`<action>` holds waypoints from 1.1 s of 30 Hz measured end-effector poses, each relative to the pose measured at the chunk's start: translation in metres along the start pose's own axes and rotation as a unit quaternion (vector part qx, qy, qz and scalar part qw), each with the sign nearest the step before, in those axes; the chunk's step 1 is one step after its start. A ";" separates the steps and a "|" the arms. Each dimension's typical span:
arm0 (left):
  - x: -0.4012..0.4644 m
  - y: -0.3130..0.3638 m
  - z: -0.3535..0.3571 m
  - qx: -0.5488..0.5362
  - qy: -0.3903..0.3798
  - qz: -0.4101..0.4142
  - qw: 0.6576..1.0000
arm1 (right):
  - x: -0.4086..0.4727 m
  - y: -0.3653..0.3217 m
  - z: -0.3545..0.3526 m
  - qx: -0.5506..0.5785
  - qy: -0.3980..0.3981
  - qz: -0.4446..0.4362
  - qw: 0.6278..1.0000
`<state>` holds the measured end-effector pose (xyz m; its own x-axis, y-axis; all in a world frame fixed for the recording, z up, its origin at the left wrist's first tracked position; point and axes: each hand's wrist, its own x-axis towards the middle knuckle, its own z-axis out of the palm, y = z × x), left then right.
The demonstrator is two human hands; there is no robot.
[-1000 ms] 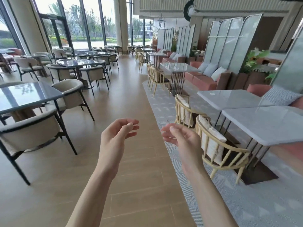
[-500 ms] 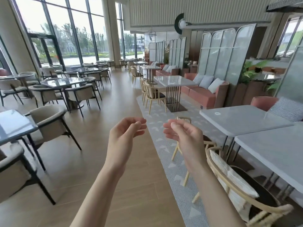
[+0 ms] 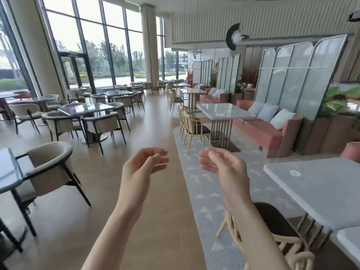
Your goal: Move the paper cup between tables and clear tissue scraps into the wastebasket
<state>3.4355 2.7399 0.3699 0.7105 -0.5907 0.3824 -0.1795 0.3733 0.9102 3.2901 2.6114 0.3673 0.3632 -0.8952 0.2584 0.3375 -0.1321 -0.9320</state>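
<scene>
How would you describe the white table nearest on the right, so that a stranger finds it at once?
Start from the pale patterned carpet running along the right side of the cafe. The nearest white marble table stands at its right edge, just past the right hand. Unlike the white table farther back, it carries a faint ring mark.

The right forearm (image 3: 259, 227) hides part of the wicker chair (image 3: 280, 238) beneath it, and the chair's lower half runs off the bottom edge. Right of the right hand (image 3: 224, 168), the white table (image 3: 321, 191) is cut by the frame's right side. Left of the left hand (image 3: 142, 168), the dark glass table (image 3: 7, 172) is cut by the left edge. Far tables beyond both hands are too small to make out
</scene>
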 end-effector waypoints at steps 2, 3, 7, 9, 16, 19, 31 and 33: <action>0.039 -0.024 0.000 -0.001 0.011 -0.001 1.000 | 0.041 0.018 0.009 -0.007 -0.012 -0.004 1.000; 0.058 -0.038 -0.001 -0.003 0.015 -0.003 1.000 | 0.062 0.030 0.014 -0.013 -0.014 -0.004 1.000; 0.146 -0.095 -0.004 -0.012 0.021 -0.009 1.000 | 0.148 0.084 0.037 -0.025 -0.007 0.002 1.000; 0.198 -0.126 -0.001 -0.011 0.022 -0.020 0.999 | 0.194 0.113 0.050 -0.034 -0.003 0.012 0.999; 0.400 -0.193 0.032 -0.034 -0.032 -0.036 0.998 | 0.374 0.163 0.106 -0.044 0.038 0.014 0.998; 0.474 -0.213 0.052 -0.029 -0.060 -0.038 0.997 | 0.440 0.175 0.111 -0.063 0.054 0.002 0.997; 0.705 -0.347 0.132 -0.006 -0.109 -0.051 0.993 | 0.704 0.270 0.107 -0.108 0.020 0.005 0.994; 0.755 -0.368 0.151 0.010 -0.092 -0.047 0.995 | 0.761 0.287 0.107 -0.089 0.019 0.013 0.996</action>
<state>3.9356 2.0485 0.3481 0.5891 -0.7438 0.3158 -0.1324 0.2967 0.9457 3.7563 1.9381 0.3231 0.3364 -0.9138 0.2275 0.1674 -0.1796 -0.9694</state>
